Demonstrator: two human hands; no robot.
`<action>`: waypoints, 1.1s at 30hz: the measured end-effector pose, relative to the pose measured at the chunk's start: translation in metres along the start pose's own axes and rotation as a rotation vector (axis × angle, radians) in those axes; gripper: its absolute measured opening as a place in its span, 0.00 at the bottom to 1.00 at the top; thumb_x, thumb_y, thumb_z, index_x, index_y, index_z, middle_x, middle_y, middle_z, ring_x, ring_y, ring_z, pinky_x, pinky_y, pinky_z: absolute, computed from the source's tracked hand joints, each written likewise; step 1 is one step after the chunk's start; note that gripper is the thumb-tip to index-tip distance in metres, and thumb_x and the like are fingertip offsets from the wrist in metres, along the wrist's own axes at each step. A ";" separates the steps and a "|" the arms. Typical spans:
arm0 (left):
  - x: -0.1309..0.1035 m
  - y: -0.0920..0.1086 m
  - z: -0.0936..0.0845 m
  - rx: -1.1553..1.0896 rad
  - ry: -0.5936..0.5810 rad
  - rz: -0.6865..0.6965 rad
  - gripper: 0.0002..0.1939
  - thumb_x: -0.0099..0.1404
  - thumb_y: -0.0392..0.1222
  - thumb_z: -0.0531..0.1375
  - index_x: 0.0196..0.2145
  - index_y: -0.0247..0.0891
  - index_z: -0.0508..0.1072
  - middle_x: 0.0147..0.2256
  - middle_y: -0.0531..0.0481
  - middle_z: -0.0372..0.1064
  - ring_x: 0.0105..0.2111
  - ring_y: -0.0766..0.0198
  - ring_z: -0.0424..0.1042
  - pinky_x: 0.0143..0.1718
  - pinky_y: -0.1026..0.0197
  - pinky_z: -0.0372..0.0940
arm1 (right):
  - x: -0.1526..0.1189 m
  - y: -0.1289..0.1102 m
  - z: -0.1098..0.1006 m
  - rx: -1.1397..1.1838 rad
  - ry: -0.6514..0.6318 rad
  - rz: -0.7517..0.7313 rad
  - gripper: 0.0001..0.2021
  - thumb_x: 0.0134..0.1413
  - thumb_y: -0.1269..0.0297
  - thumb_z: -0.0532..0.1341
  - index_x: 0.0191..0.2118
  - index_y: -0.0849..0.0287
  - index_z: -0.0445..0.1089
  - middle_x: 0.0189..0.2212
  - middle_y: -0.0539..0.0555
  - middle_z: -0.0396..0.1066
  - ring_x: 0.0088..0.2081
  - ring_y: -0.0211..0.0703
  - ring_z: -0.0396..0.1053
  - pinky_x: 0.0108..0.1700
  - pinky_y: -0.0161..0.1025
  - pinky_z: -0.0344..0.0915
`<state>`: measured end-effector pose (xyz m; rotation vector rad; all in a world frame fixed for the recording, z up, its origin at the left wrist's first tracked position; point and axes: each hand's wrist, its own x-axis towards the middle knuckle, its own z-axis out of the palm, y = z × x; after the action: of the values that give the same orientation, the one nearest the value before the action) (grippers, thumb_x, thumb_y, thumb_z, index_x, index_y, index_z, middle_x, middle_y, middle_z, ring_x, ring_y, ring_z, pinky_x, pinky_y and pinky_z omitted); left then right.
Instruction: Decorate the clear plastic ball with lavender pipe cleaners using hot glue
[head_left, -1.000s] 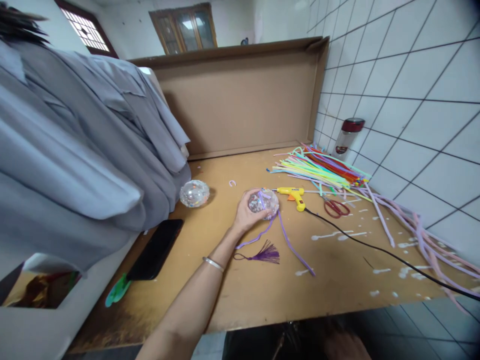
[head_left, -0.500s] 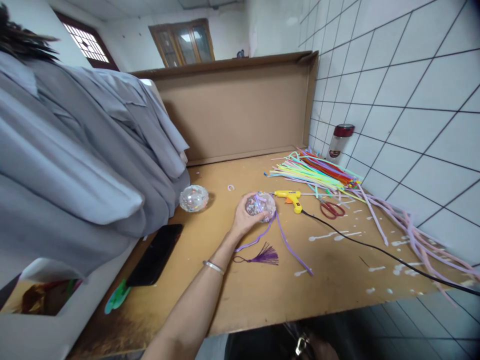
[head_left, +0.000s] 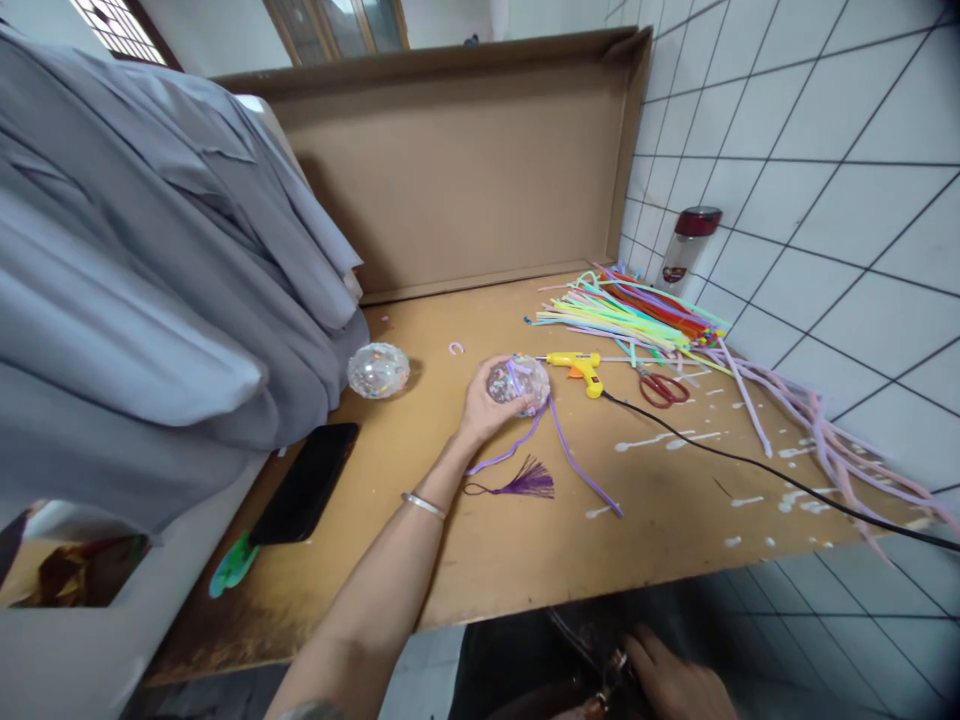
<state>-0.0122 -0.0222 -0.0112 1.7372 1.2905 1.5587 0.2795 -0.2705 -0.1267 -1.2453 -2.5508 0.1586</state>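
Observation:
My left hand (head_left: 484, 402) is wrapped round a clear, speckled ball (head_left: 531, 382) on the table, its thumb across the front. Purple pipe cleaner (head_left: 576, 458) lies over the ball and trails in two strands toward the front. Just in front of it lies a purple tassel (head_left: 529, 480). A yellow glue gun (head_left: 579, 368) has its nozzle close to the ball's right side. Below the table edge, my right hand (head_left: 671, 675) is beside a dark bag with metal fittings (head_left: 615, 665); its fingertips are blurred and partly hidden.
Another clear ball (head_left: 379, 370) and a black phone (head_left: 306, 483) are at the left. Red-handled scissors (head_left: 663, 388), a bundle of coloured pipe cleaners (head_left: 637, 312) and a red-lidded bottle (head_left: 688, 245) are at the right. Grey cloth (head_left: 172, 260) hangs at the left. The gun's black cord crosses the right side.
The view has tilted downward. More of my right hand shows below the table edge, near the dark bag. My left hand still holds the ball in the same place.

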 end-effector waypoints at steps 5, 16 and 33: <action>0.001 -0.001 -0.001 0.011 -0.010 0.006 0.34 0.45 0.45 0.72 0.50 0.38 0.69 0.50 0.44 0.71 0.50 0.53 0.72 0.55 0.52 0.65 | 0.007 -0.016 -0.014 -0.153 -0.025 0.035 0.23 0.40 0.79 0.55 0.45 0.54 0.66 0.41 0.54 0.77 0.23 0.39 0.73 0.22 0.32 0.62; 0.002 -0.001 -0.001 0.054 -0.011 0.092 0.33 0.47 0.48 0.72 0.49 0.39 0.68 0.49 0.46 0.71 0.49 0.55 0.72 0.54 0.53 0.66 | 0.019 -0.064 -0.083 -0.333 0.049 -0.084 0.14 0.42 0.81 0.51 0.33 0.54 0.57 0.21 0.50 0.65 0.14 0.41 0.61 0.20 0.42 0.43; 0.001 -0.001 0.001 -0.034 -0.016 -0.004 0.34 0.45 0.44 0.72 0.50 0.38 0.70 0.51 0.43 0.71 0.51 0.52 0.71 0.56 0.50 0.65 | 0.124 -0.074 -0.088 0.616 -0.072 -0.486 0.11 0.66 0.59 0.52 0.41 0.54 0.71 0.30 0.49 0.73 0.29 0.36 0.69 0.31 0.32 0.62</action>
<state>-0.0118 -0.0205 -0.0111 1.7217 1.2526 1.5526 0.1794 -0.2222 0.0008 -0.3905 -2.4803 0.8092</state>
